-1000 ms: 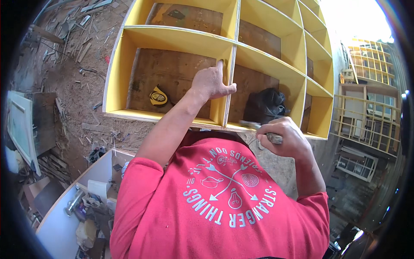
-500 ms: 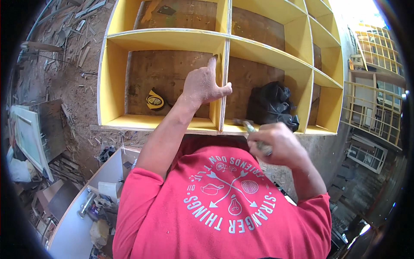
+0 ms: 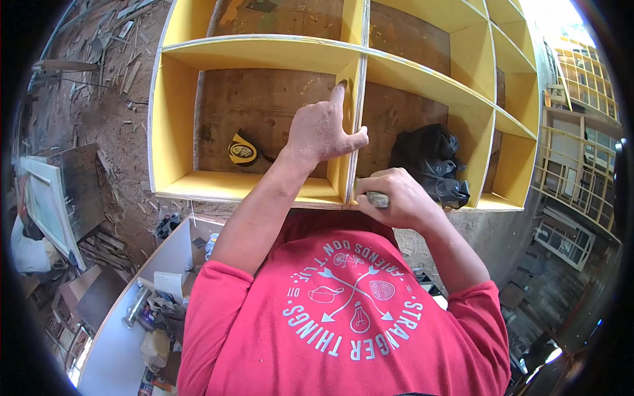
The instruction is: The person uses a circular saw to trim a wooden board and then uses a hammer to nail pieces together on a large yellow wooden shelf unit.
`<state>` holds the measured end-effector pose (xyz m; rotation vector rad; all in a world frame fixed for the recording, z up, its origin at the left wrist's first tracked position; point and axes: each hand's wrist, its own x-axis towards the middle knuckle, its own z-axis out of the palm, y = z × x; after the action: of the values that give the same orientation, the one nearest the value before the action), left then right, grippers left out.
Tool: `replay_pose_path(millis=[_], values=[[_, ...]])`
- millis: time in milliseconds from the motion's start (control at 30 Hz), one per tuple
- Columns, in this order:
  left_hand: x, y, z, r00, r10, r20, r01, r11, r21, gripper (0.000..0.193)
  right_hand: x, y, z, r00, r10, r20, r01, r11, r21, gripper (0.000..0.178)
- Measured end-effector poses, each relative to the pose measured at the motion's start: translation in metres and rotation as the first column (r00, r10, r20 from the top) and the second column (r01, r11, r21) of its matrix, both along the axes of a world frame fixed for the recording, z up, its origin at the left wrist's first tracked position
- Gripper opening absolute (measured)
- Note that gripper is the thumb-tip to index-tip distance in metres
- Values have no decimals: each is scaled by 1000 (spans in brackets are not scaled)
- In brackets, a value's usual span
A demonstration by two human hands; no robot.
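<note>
My left hand (image 3: pixel 320 132) straddles the upright divider (image 3: pixel 353 148) of a yellow shelf unit (image 3: pixel 264 47). Its index finger lies along the divider's left face, and the thumb crosses the front edge. Closed around a short-handled tool (image 3: pixel 378 198), my right hand (image 3: pixel 403 198) is at the divider's near end. The worn, pale handle end shows; fingers hide the working end. In the compartment left of the divider lies a yellow and black tape measure (image 3: pixel 242 150), partly behind my left forearm. A black plastic bag (image 3: pixel 429 158) sits in the compartment to the right.
Wood scraps (image 3: pixel 129 76) litter the ground at the left. A white-sided box (image 3: pixel 122 330) with assorted items stands at lower left, near a leaning framed panel (image 3: pixel 46 198). Wooden lattice frames (image 3: pixel 581 158) and a white window frame (image 3: pixel 563 236) are at the right.
My right hand has moved left and up with the tool, to the divider's near end. My left hand keeps its place on the divider. The view has shifted slightly.
</note>
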<state>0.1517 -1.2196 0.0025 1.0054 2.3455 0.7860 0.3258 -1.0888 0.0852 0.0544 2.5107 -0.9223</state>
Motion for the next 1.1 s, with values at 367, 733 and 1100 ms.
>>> replay_pose_path(millis=[367,733,1100], values=[[0,1,0,1000,-2,-3,2,1000,7,97,12,13,-28,963,-259,-70,234,938,-254,16],[0,3,-6,1000,5,-12,-4,999,35,89,50,65,-18,904,-412,-111,347,861,-372,20],[11,-60,35,792,208,574,-480,792,377,21,85,108,-40,794,-332,509,606,494,-624,52]])
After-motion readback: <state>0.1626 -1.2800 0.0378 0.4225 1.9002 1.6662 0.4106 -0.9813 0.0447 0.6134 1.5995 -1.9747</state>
